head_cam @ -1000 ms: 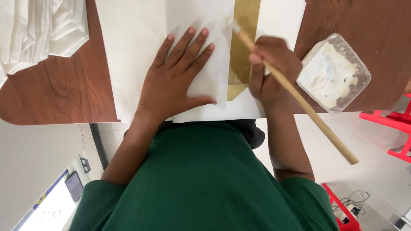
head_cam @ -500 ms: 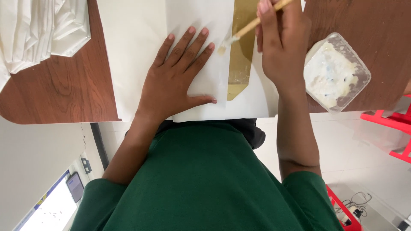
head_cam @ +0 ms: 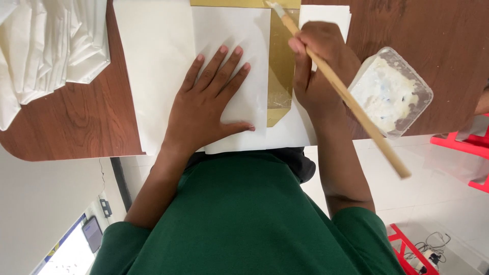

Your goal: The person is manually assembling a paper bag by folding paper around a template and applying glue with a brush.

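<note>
On the wooden table point(head_cam: 76, 122), the left hand point(head_cam: 206, 104) lies spread flat on the white paper point(head_cam: 232, 30), while the right hand point(head_cam: 318, 71), gripping the brush point(head_cam: 346, 97), has come back so the bristles touch the gold strip point(head_cam: 280, 61) at 12 o'clock, with the paste tub point(head_cam: 392, 91) at 3 o'clock.

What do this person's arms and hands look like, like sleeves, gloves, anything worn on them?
Both arms are bare from the short sleeves down. The sleeves belong to a plain dark green shirt and end above the elbows. The left hand and right hand wear no gloves, and no rings, watch or bracelets show on either. The fingernails on the left hand look short and unpainted. No markings show on the shirt.
</note>
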